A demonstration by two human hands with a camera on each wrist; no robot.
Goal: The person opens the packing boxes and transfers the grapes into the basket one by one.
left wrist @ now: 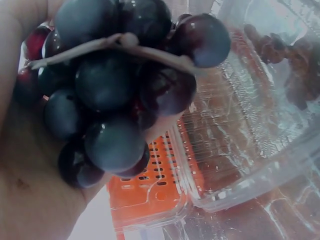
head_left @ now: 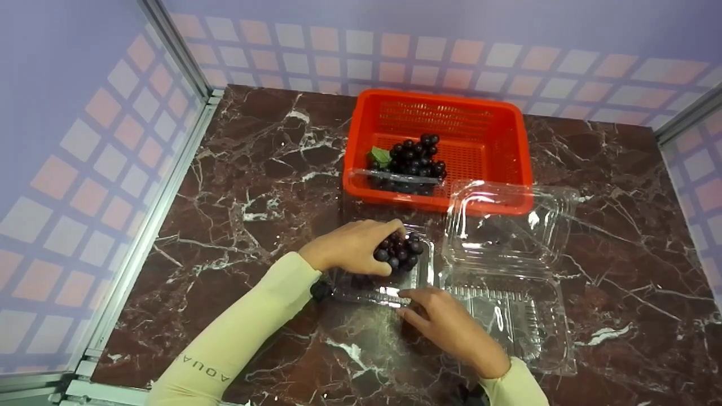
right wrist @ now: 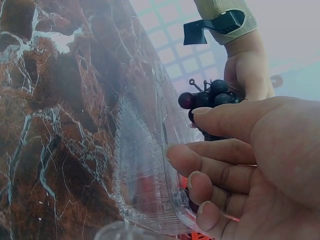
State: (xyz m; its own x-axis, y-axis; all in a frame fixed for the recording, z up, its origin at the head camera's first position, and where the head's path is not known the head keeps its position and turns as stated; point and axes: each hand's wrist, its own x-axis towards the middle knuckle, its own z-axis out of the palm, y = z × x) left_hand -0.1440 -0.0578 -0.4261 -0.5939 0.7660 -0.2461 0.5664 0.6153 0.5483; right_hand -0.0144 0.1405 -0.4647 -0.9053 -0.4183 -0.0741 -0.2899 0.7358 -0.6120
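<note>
My left hand (head_left: 352, 248) grips a bunch of dark grapes (head_left: 400, 251) from its left side, thumb nearest me. The bunch hangs over a clear plastic clamshell box (head_left: 361, 297) standing opened in front of me. In the left wrist view the round grapes (left wrist: 112, 135) and a brown stem (left wrist: 127, 42) fill the palm. My right hand (head_left: 443, 324) is at the box's near right corner. Its fingers (right wrist: 220, 162) are loosely bent with the tips right at the box rim, and nothing shows between them and the thumb.
A red-orange plastic basket (head_left: 522, 152) stands behind the box, holding more dark grapes (head_left: 414, 160) and a green leaf (head_left: 381, 156). A second opened clear clamshell (head_left: 507, 321) lies at the right, its lid overlapping the basket's corner in the head view. Patterned panels (head_left: 101, 169) border the marbled table.
</note>
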